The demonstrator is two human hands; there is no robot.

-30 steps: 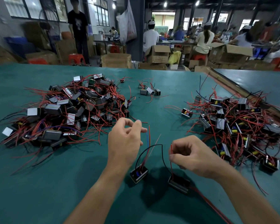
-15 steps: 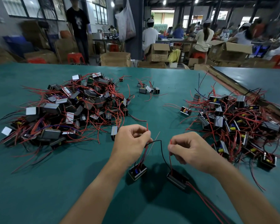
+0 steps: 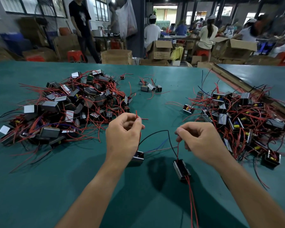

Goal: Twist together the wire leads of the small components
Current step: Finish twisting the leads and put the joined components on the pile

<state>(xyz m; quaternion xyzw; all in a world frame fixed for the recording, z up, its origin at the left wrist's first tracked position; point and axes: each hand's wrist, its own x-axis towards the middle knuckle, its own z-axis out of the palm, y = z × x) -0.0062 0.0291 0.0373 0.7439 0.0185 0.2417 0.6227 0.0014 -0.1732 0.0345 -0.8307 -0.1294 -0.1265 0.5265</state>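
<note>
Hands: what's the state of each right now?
Left hand: closed, pinching the left red lead.
Right hand: closed, pinching the right red lead.

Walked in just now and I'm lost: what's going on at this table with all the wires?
A person is working at a green table. The left hand pinches the red lead of a small component, and the right hand pinches the other red lead, from a second component. The two leads are apart, not yet twisted together. Piles of similar components lie to the left and right.
</note>
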